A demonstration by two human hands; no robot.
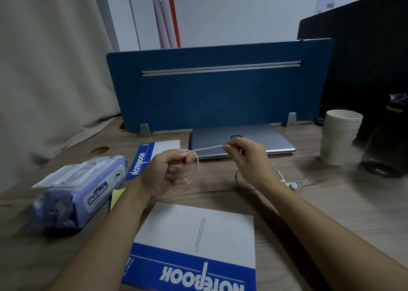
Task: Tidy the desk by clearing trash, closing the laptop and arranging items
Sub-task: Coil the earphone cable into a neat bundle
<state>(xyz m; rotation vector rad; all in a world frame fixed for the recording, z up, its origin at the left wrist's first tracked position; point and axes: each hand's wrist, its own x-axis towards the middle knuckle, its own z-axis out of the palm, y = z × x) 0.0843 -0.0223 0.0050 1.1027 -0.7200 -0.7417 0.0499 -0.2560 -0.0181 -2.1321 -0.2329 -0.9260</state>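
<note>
White earphone cable [207, 148] taut above closed silver laptop [254, 136]

The near blue-and-white notebook [194, 246] is cut off by the picture's bottom edge. The left hand [170, 171] hides part of the far blue-and-white notebook [154, 153]. The right hand [249, 158] covers part of the thin white earphone cable [207, 148]. At the desk's right edge, the dark glass bottle [384, 149] is blurred, its label unreadable.

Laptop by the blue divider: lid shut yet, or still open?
Shut. The laptop lies flat on the desk, silver lid down with its logo facing up; no screen or keyboard shows.
</note>
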